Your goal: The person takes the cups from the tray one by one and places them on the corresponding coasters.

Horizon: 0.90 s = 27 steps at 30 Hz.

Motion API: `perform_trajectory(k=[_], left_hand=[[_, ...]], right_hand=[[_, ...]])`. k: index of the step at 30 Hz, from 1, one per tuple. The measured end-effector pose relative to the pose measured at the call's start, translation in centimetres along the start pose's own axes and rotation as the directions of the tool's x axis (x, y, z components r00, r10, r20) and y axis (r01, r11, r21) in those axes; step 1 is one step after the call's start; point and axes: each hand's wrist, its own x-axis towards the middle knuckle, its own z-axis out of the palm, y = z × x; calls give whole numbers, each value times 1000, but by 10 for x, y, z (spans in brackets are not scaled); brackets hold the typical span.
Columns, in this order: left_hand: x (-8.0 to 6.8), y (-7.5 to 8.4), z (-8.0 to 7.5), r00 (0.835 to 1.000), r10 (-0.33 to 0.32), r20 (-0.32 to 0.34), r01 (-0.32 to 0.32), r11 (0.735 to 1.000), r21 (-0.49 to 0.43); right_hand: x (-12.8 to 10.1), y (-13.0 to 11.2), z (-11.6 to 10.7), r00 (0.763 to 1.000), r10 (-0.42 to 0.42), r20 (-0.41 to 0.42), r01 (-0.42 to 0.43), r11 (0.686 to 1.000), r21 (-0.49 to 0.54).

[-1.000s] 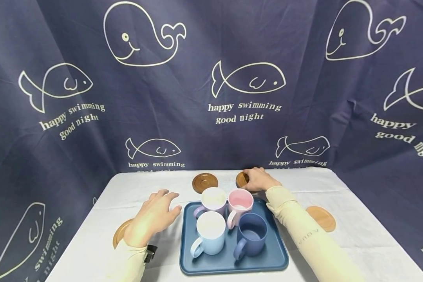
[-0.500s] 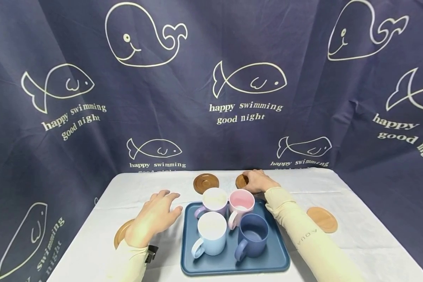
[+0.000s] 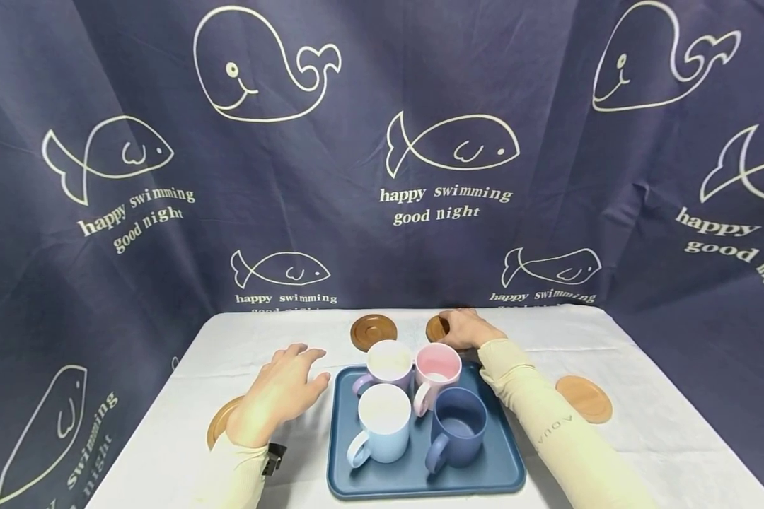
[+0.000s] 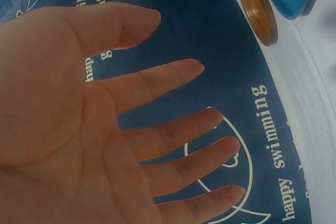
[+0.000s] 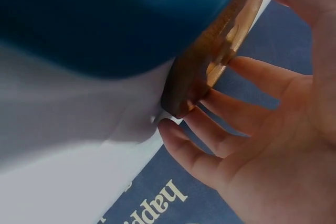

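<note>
My right hand grips a round wooden coaster at the back of the table, behind the tray. In the right wrist view, the thumb is at one edge of this coaster and the fingertips along the opposite edge. My left hand is held to the left of the tray, fingers spread and nothing in them; the left wrist view shows its bare palm. Partly hidden under the left wrist lies another wooden coaster.
A blue tray bears a light blue mug, a dark blue mug, a pink mug and a white-and-lilac mug. More wooden coasters lie behind it and to its right. A printed curtain hangs behind the table.
The head view has shifted very slightly. Both hands keep their places, the right at the back coaster and the left beside the tray.
</note>
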Motion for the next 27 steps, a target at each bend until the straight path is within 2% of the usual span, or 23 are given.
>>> perform_trajectory(k=[10,18,27], left_hand=[[1,-3,-2,1000,4,-2,-4,1000,7],[2,-5,-3,1000,-2,6,2,1000,4],[1,-6,-2,1000,-6,6,7,1000,-2]], right_hand=[[-3,-4,-7,998,-56,-3,56,998,-31],[-4,-6,-13,999,-21,49,23,999,-35],[-9,-9,-19,997,-18,69,21,998,-52]])
